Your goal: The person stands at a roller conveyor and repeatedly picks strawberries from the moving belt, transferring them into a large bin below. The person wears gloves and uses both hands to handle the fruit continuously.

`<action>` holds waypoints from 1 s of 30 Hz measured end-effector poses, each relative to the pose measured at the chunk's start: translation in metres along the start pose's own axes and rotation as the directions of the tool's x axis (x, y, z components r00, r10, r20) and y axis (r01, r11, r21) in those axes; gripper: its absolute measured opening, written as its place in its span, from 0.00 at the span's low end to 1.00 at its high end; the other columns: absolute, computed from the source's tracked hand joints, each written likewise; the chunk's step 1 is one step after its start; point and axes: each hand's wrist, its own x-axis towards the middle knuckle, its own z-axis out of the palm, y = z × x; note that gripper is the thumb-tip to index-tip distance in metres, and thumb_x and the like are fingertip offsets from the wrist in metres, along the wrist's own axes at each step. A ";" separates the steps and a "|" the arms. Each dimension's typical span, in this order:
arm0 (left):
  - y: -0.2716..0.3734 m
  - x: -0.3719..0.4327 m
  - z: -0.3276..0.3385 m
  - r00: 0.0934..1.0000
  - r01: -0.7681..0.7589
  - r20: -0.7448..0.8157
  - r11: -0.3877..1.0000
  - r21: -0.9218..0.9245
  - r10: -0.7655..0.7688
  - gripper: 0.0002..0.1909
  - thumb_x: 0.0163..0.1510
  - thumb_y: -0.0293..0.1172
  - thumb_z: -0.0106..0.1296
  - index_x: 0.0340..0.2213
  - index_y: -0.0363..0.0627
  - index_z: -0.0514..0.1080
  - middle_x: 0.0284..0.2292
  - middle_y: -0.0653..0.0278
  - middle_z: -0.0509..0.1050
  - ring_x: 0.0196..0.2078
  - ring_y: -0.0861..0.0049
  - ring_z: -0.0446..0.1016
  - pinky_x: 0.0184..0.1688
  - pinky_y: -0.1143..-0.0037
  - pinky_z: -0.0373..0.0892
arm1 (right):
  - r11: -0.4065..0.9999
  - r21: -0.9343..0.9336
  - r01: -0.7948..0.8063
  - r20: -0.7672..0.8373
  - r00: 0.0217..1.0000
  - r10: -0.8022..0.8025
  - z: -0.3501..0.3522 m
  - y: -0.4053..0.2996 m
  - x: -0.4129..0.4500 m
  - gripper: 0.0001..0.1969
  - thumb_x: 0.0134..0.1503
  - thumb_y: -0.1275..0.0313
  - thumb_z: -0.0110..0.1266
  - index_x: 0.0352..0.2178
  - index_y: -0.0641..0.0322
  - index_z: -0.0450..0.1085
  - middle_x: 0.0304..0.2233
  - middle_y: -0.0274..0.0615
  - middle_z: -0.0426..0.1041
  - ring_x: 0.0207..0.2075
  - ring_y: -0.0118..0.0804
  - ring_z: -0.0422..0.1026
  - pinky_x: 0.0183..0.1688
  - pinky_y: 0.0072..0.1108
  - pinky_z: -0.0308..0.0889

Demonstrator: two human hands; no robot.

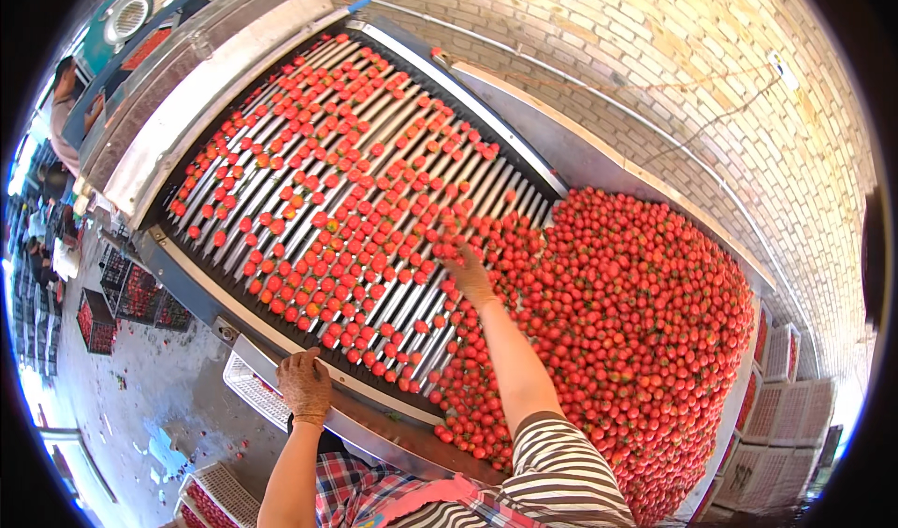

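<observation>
My left hand (305,385) rests on the metal side rail (379,392) of a roller conveyor, holding nothing that I can see. My right hand (468,273) reaches in among red tomatoes (505,237) where the rollers meet the heap. Its fingertips are blurred and partly hidden by fruit, so a grip cannot be made out. Small tomatoes lie scattered over the metal rollers (393,310), with bare strips between them. To the right, a deep heap of tomatoes (631,338) fills the metal feed hopper (561,132).
A brick wall (701,58) runs behind the machine. White plastic crates (786,412) stand at the right, another crate (256,388) under the left rail. Dark crates of tomatoes (97,321) sit on the concrete floor (175,367). A person (66,117) stands beyond the conveyor's far end.
</observation>
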 end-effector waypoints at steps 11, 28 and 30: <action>0.003 0.002 0.022 0.998 -0.020 0.061 0.999 0.028 0.018 0.10 0.49 0.28 0.51 0.35 0.49 0.76 0.34 0.60 0.75 0.41 0.59 0.70 0.48 0.62 0.65 | 0.407 -0.872 0.274 0.288 0.957 -0.027 0.048 0.091 -0.189 0.35 0.49 0.56 0.58 0.58 0.48 0.58 0.55 0.46 0.60 0.57 0.53 0.58 0.51 0.46 0.62; 0.000 -0.009 0.044 0.997 0.017 0.074 0.999 0.030 -0.019 0.10 0.48 0.28 0.52 0.34 0.50 0.77 0.33 0.62 0.75 0.42 0.61 0.71 0.49 0.62 0.64 | 0.595 -0.638 0.488 0.392 0.872 -0.294 0.125 0.080 -0.164 0.34 0.51 0.62 0.60 0.59 0.47 0.57 0.56 0.47 0.60 0.52 0.50 0.66 0.51 0.38 0.65; 0.003 -0.009 0.047 0.997 0.012 0.072 1.000 0.028 -0.014 0.10 0.48 0.28 0.52 0.34 0.50 0.77 0.33 0.62 0.75 0.42 0.61 0.71 0.49 0.62 0.64 | 0.314 -0.610 0.727 0.569 0.678 -0.465 0.104 0.099 -0.150 0.28 0.51 0.64 0.59 0.54 0.47 0.63 0.53 0.43 0.64 0.47 0.48 0.70 0.44 0.37 0.69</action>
